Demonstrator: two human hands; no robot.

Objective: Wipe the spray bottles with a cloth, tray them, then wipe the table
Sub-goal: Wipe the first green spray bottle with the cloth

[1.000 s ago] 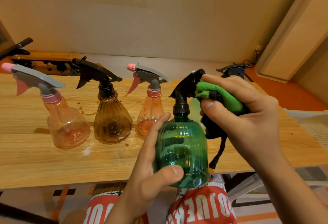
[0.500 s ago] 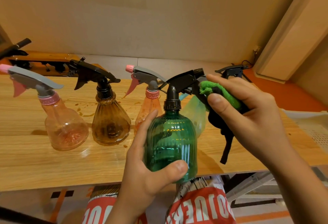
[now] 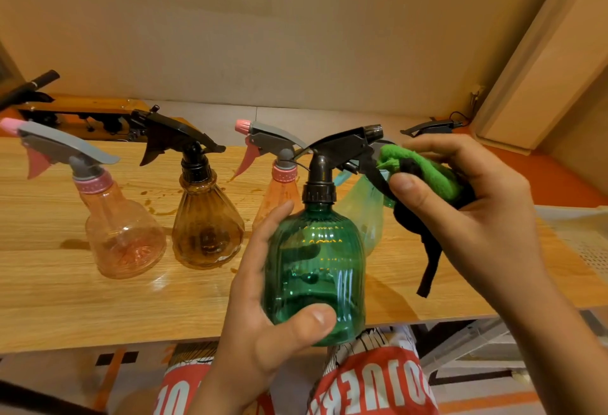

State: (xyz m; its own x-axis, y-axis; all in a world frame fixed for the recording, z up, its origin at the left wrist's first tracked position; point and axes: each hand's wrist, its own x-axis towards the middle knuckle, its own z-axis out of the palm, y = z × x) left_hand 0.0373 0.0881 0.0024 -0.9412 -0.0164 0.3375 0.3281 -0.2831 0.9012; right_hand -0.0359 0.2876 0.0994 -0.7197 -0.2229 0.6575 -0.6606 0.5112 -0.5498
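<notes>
In the lower centre of the frame we see our left grip (image 3: 260,325) curled round the body of the green spray bottle (image 3: 316,269), thumb across its near side and fingers behind. The bottle is upright and lifted off the tabletop (image 3: 65,299), over its near edge. Our right grip (image 3: 477,217), at centre right, has its thumb and fingers closed on the green and black cloth (image 3: 424,174), which is bunched against the trigger side of the bottle's black spray head (image 3: 345,148). A black strip of the cloth hangs down below the hand.

Along the tabletop to the left stand a clear pink bottle (image 3: 125,237) with a grey head, an amber bottle (image 3: 207,233) with a black head, and a second pink bottle (image 3: 269,197) partly hidden behind the green one. A pale green bottle (image 3: 365,214) shows just behind the held bottle. Brown drips mark the wood near the amber bottle. A white perforated tray (image 3: 582,237) lies at the right edge.
</notes>
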